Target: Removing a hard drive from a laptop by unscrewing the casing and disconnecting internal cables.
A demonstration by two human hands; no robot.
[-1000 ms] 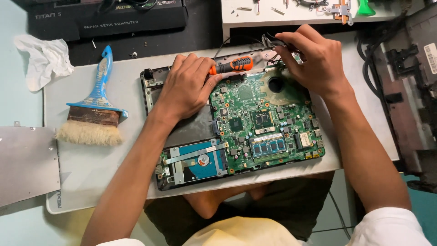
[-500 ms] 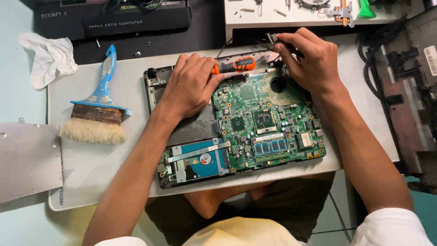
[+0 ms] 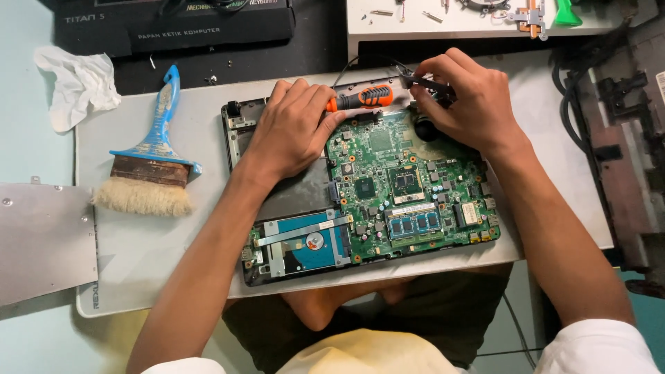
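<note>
Two hands | left hand (image 3: pixel 294 128) flat on laptop (image 3: pixel 360 194) | right hand (image 3: pixel 467 100) pinching tweezers (image 3: pixel 431 85)

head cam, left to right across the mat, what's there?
Metal plate → paintbrush → left hand → orange screwdriver → right hand → black cables.

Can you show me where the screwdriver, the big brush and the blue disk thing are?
screwdriver (image 3: pixel 360 98), head view, orange handle.
brush (image 3: pixel 143 197), head view, pale bristles.
blue hard drive (image 3: pixel 309 242), head view, its top face.
</note>
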